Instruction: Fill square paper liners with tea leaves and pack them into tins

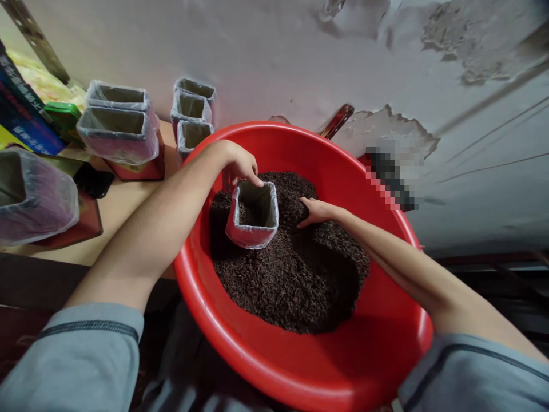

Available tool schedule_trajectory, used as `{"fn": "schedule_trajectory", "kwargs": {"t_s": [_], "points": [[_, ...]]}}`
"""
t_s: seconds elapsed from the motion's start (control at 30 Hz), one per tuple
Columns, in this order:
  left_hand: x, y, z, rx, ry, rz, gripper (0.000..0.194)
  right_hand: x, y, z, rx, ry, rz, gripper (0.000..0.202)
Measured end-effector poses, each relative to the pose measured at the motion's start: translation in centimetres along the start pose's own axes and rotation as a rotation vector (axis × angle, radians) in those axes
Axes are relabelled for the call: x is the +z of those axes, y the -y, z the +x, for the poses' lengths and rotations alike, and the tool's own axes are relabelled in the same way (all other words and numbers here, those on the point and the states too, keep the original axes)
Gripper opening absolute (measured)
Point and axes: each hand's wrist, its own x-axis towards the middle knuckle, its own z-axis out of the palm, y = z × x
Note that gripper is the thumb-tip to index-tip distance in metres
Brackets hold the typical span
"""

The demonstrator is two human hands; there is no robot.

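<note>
A large red plastic tub [386, 366] holds a heap of dark, dry tea-like leaves [274, 292]. Standing in the leaves is a red tin [253, 236] with a clear plastic bag folded over its rim; some leaves show inside it. My left hand [242, 165] grips the tin by its far left rim, fingers bent over the edge. To the right of the tin, my right hand [316, 211] reaches into the heap, with thumb and fingers apart and the fingertips partly sunk in the leaves.
Several bag-lined tins [115, 134] stand on the wooden table [128, 200] at left, with more beside the tub [193, 109]. A black object [94, 180] and a green box [64, 117] lie among them. Behind the tub rises a peeling wall [266, 57].
</note>
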Motion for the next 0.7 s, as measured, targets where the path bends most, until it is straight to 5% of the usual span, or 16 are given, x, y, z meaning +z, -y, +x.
{"fn": "schedule_trajectory", "kwargs": {"t_s": [0.37,0.7], "points": [[0.1,0.2,0.5,-0.02,0.004,0.001,0.072,0.9,1.7,-2.4,0.02,-0.169,-0.033,0.081],[-0.2,1.4,1.2,0.053,0.023,0.021,0.074,1.2,2.2,-4.5,-0.136,-0.368,0.075,0.058]]}}
